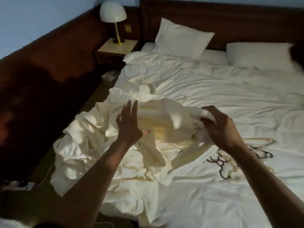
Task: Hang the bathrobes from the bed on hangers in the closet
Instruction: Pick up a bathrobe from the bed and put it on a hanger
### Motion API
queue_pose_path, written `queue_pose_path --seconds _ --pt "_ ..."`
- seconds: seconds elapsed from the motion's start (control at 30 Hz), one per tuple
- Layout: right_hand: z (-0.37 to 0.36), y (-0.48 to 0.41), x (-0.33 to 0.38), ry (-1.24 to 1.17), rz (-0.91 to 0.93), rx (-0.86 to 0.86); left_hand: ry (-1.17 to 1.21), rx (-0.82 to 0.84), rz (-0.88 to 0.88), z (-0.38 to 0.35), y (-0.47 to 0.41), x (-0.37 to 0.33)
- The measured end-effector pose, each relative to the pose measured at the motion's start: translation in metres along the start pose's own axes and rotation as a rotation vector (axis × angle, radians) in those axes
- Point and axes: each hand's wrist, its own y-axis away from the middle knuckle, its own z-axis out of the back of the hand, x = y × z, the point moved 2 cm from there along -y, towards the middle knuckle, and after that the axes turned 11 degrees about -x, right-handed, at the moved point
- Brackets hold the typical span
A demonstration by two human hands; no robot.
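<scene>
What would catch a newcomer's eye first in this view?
The pale bathrobe raised mid-frame over the bed: the right hand grips its fabric, the left hand is open beside it. A tangle of hangers lies on the bed at right; a domed lamp stands top left.
</scene>
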Motion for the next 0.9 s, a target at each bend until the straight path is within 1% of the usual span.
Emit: queue_pose_path --seconds 0.07,0.17,0.23,0.3,0.33,0.43,0.47,0.53,0.6,0.7,0.8,0.9 --pt "0.044 0.009 0.005 -0.066 0.073 -0.002 -0.047 0.03 -0.108 -0.011 -0.008 -0.042" --pt "0.115 0.024 0.01 -0.201 0.155 -0.002 -0.027 0.07 -0.118 -0.023 -0.017 -0.1" --pt "0.157 0.033 0.007 -0.276 0.176 -0.033 0.109 0.146 -0.145 -0.022 -0.016 -0.149" --pt "0.194 0.039 -0.005 -0.323 0.158 -0.085 0.273 0.236 -0.145 -0.019 -0.005 -0.2" --pt "0.211 0.04 -0.015 -0.335 0.129 -0.116 0.34 0.268 -0.11 -0.017 0.002 -0.221" --pt "0.247 0.042 -0.056 -0.328 0.0 -0.189 0.61 0.345 0.108 -0.009 0.024 -0.273" --pt "0.251 0.043 -0.071 -0.306 -0.047 -0.195 0.685 0.37 0.151 -0.003 0.032 -0.288" --pt "0.249 0.047 -0.098 -0.265 -0.123 -0.163 0.801 0.413 0.172 0.006 0.042 -0.313" --pt "0.238 0.055 -0.118 -0.216 -0.183 -0.082 0.854 0.482 0.12 0.017 0.046 -0.329" --pt "0.214 0.067 -0.14 -0.068 -0.229 0.041 0.798 0.538 0.051 0.023 0.04 -0.319" --pt "0.193 0.071 -0.16 0.03 -0.229 0.053 0.632 0.558 0.011 0.016 0.038 -0.29" --pt "0.177 0.074 -0.177 0.223 -0.28 0.034 0.594 0.628 0.054 0.003 0.044 -0.266"
